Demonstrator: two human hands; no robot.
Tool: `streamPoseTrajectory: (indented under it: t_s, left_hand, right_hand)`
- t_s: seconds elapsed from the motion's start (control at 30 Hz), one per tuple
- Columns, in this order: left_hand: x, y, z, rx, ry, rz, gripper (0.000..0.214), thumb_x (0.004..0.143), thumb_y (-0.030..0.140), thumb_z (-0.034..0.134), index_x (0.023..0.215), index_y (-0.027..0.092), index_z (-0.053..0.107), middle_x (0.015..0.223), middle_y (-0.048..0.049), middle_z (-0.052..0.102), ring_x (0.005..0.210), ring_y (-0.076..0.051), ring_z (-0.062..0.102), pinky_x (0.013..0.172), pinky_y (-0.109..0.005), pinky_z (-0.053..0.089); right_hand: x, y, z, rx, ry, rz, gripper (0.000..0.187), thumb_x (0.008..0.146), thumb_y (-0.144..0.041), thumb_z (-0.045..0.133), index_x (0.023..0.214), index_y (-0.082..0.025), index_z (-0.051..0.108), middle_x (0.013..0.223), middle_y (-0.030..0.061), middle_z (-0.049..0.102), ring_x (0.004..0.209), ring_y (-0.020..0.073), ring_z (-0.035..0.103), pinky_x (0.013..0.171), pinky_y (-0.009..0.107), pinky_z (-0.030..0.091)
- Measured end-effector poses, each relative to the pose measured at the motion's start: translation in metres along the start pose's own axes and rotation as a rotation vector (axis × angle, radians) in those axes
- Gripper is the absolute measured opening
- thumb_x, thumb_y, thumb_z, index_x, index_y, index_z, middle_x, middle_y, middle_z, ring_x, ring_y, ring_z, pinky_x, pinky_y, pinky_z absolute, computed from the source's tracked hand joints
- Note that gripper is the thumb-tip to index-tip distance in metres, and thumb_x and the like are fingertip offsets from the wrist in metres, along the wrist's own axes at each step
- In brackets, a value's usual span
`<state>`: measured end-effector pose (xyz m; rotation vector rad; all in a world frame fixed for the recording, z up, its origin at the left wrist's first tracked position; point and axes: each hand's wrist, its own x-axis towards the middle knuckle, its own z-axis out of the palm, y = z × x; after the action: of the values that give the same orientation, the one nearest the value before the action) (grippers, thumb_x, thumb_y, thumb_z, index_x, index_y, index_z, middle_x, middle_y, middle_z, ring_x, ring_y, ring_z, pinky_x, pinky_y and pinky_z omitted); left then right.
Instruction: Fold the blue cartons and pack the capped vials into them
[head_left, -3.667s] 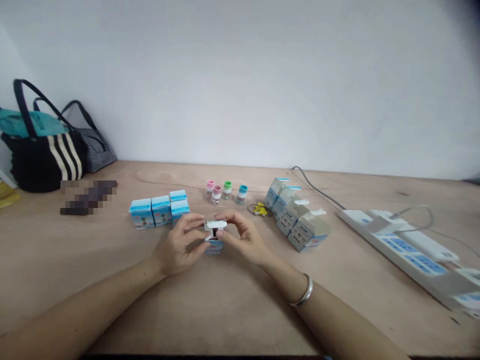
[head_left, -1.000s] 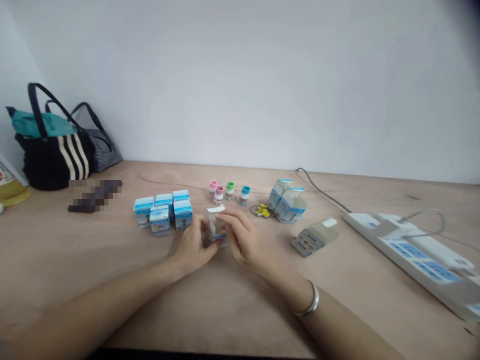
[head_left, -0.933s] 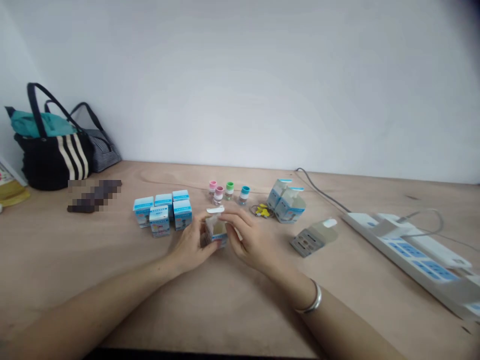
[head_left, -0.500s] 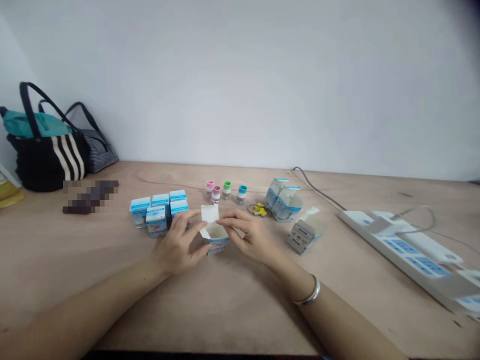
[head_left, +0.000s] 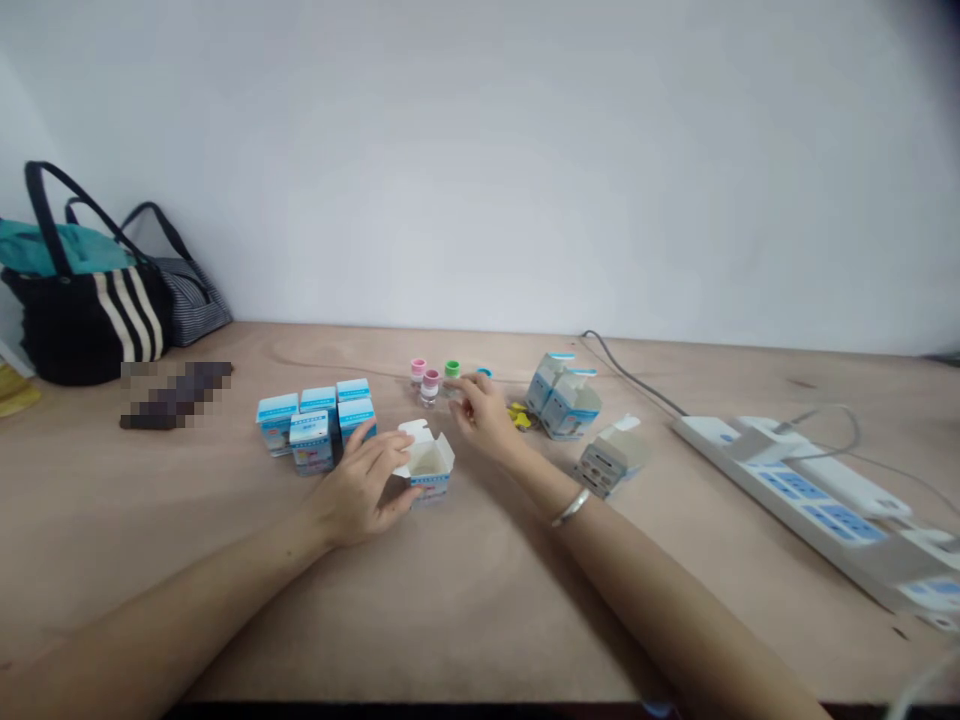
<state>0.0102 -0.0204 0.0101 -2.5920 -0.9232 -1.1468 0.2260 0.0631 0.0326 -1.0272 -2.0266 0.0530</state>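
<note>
1. My left hand [head_left: 354,487] and my right hand [head_left: 478,415] are apart, with the open white carton [head_left: 430,480] between them.
2. Left fingers [head_left: 394,497] are against the carton's left side. Can't tell if they're actually gripping or just resting there.
3. The carton stands on the plywood table [head_left: 480,600], upright, top open, flaps spread, white inside. Can't see anything in it.
4. Handling: thin card, so it's very light and easy to dent. Best held low on the body at the corners, not by the soft flaps.
5. Right fingers [head_left: 459,393] are open, holding nothing, just beside the green-capped vial [head_left: 451,376] and the rose-capped vial [head_left: 430,387]. A pink-capped vial [head_left: 418,370] is behind, a teal cap [head_left: 484,372] mostly hidden by my hand.
6. Vials look small, smooth, possibly slippery. The cap is the better hold.
7. Left of the carton: five closed blue-and-white cartons [head_left: 315,425].
8. Right: opened cartons [head_left: 562,400], a yellow clip [head_left: 519,415], a power strip [head_left: 780,490].
9. Far left: a striped tote bag [head_left: 90,325].
</note>
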Motion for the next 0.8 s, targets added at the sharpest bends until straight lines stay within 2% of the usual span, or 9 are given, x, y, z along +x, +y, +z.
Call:
streamPoseTrajectory:
  t_s: [0.07, 0.13, 0.27, 0.33, 0.43, 0.5, 0.53, 0.7, 0.8]
  left_hand:
    - [-0.001, 0.0, 0.002, -0.015, -0.003, -0.007, 0.028, 0.08, 0.026, 0.059, 0.105, 0.02, 0.047, 0.117, -0.0145, 0.062, 0.109, -0.026, 0.059, 0.107, -0.056, 0.028]
    - [-0.001, 0.0, 0.003, -0.039, 0.004, -0.014, 0.029, 0.081, 0.026, 0.058, 0.105, 0.02, 0.044, 0.118, -0.0147, 0.061, 0.11, -0.025, 0.059, 0.107, -0.056, 0.028]
    - [-0.002, 0.0, 0.006, -0.101, 0.041, -0.045, 0.031, 0.08, 0.026, 0.06, 0.104, 0.021, 0.041, 0.122, -0.0152, 0.055, 0.117, -0.025, 0.054, 0.105, -0.051, 0.035]
    - [-0.002, 0.0, 0.006, -0.124, 0.057, -0.082, 0.032, 0.079, 0.026, 0.062, 0.103, 0.021, 0.042, 0.122, -0.0149, 0.053, 0.116, -0.025, 0.053, 0.101, -0.047, 0.042]
    - [-0.002, 0.0, 0.007, -0.164, 0.063, -0.125, 0.033, 0.077, 0.025, 0.064, 0.102, 0.021, 0.042, 0.117, -0.0133, 0.054, 0.111, -0.025, 0.056, 0.093, -0.043, 0.047]
    - [-0.002, 0.0, 0.008, -0.193, 0.061, -0.141, 0.034, 0.076, 0.024, 0.064, 0.102, 0.022, 0.042, 0.114, -0.0126, 0.055, 0.109, -0.025, 0.057, 0.091, -0.041, 0.048]
    - [-0.002, 0.0, 0.008, -0.201, 0.06, -0.148, 0.034, 0.077, 0.024, 0.064, 0.102, 0.022, 0.042, 0.114, -0.0124, 0.055, 0.109, -0.025, 0.057, 0.09, -0.041, 0.048]
    - [-0.003, 0.0, 0.008, -0.212, 0.051, -0.156, 0.033, 0.076, 0.024, 0.064, 0.102, 0.021, 0.044, 0.115, -0.0111, 0.055, 0.109, -0.024, 0.057, 0.089, -0.04, 0.049]
    - [-0.003, -0.001, 0.008, -0.23, 0.06, -0.159, 0.035, 0.074, 0.023, 0.066, 0.102, 0.022, 0.044, 0.114, -0.0106, 0.057, 0.109, -0.024, 0.058, 0.09, -0.04, 0.049]
  right_hand:
    - [0.011, 0.007, 0.013, -0.061, -0.013, 0.006, 0.036, 0.08, -0.011, 0.048, 0.115, -0.016, 0.055, 0.117, 0.014, 0.047, 0.081, 0.0162, 0.057, 0.077, 0.032, 0.048]
    - [0.018, 0.01, 0.026, -0.089, -0.009, 0.02, 0.034, 0.079, -0.013, 0.05, 0.113, -0.016, 0.055, 0.12, 0.0149, 0.044, 0.092, 0.0196, 0.056, 0.082, 0.034, 0.046]
    - [0.022, 0.008, 0.035, -0.054, 0.029, 0.053, 0.012, 0.08, -0.018, 0.052, 0.091, -0.015, 0.055, 0.1, 0.012, 0.054, 0.09, 0.0215, 0.055, 0.08, 0.035, 0.045]
    - [0.02, 0.004, 0.029, -0.046, 0.06, 0.069, 0.006, 0.082, -0.021, 0.05, 0.085, -0.017, 0.052, 0.09, 0.009, 0.057, 0.085, 0.0202, 0.055, 0.078, 0.034, 0.045]
    - [0.014, -0.011, 0.007, 0.011, 0.173, 0.084, 0.01, 0.087, -0.028, 0.046, 0.089, -0.018, 0.046, 0.088, 0.0068, 0.057, 0.083, 0.0179, 0.055, 0.075, 0.032, 0.046]
    - [0.008, -0.026, -0.011, 0.143, 0.283, 0.026, 0.012, 0.087, -0.031, 0.05, 0.09, -0.02, 0.045, 0.088, 0.0052, 0.056, 0.082, 0.0171, 0.055, 0.074, 0.031, 0.046]
    - [0.004, -0.035, -0.019, 0.2, 0.295, -0.024, 0.012, 0.087, -0.031, 0.051, 0.09, -0.021, 0.045, 0.087, 0.0045, 0.056, 0.081, 0.0167, 0.055, 0.074, 0.031, 0.046]
    - [-0.014, -0.067, -0.046, 0.252, 0.099, -0.272, 0.014, 0.083, -0.024, 0.059, 0.087, -0.022, 0.046, 0.084, 0.0037, 0.057, 0.082, 0.0176, 0.056, 0.076, 0.034, 0.045]
    - [-0.02, -0.071, -0.047, 0.222, 0.027, -0.316, 0.016, 0.082, -0.023, 0.06, 0.092, -0.021, 0.048, 0.085, 0.0039, 0.058, 0.081, 0.0178, 0.055, 0.077, 0.035, 0.045]
